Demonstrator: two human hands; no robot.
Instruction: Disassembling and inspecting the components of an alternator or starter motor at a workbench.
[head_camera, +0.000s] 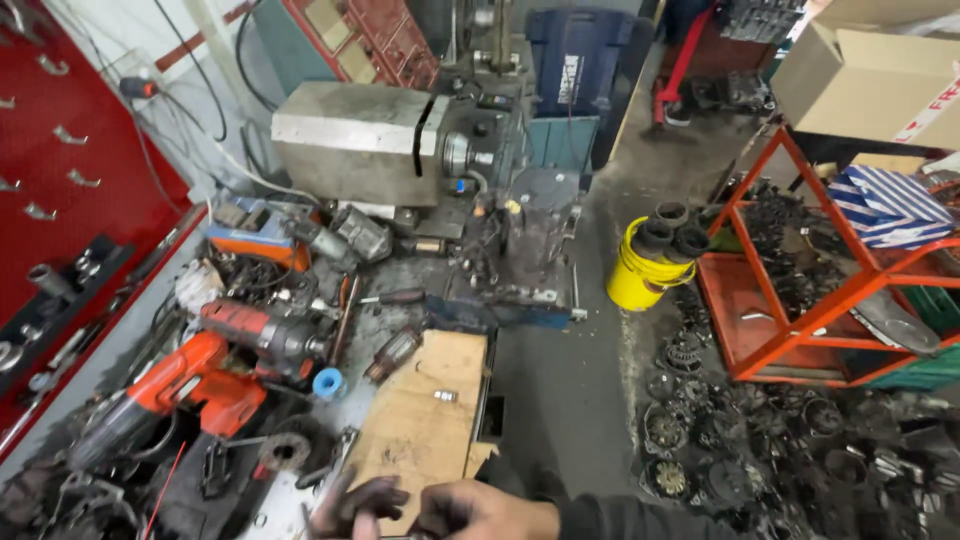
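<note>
My hands low at frame edge, over board: left hand fingers curled, right hand closed, both seemingly on small dark part between them, hard to tell. Risk: greasy part slips, drops into bench clutter beside drill

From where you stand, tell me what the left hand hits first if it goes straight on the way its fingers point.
Likely the wooden board: the left hand points up and away along the bench toward it. Depth is unclear, so it may pass just above. Whether its grip holds anything is hard to tell.
</note>
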